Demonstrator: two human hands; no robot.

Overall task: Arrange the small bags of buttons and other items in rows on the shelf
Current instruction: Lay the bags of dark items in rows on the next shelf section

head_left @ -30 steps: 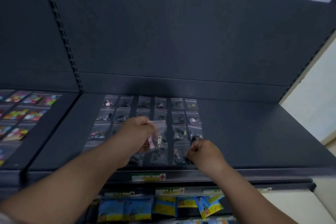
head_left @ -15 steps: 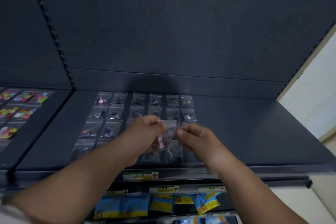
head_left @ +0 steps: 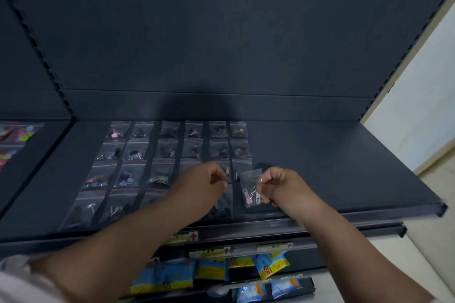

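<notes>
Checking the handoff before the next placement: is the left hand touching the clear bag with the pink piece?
Apart. The head view shows dark shelf between the left hand and the bag, held only by the right hand.

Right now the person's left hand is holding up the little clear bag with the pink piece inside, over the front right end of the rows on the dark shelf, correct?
Not quite: the right hand holds the little clear bag, not the left hand, which is closed beside it. The head view shows it. The rest stands: the bag, pink piece inside, is over the front right end of the rows on the dark shelf.
</notes>
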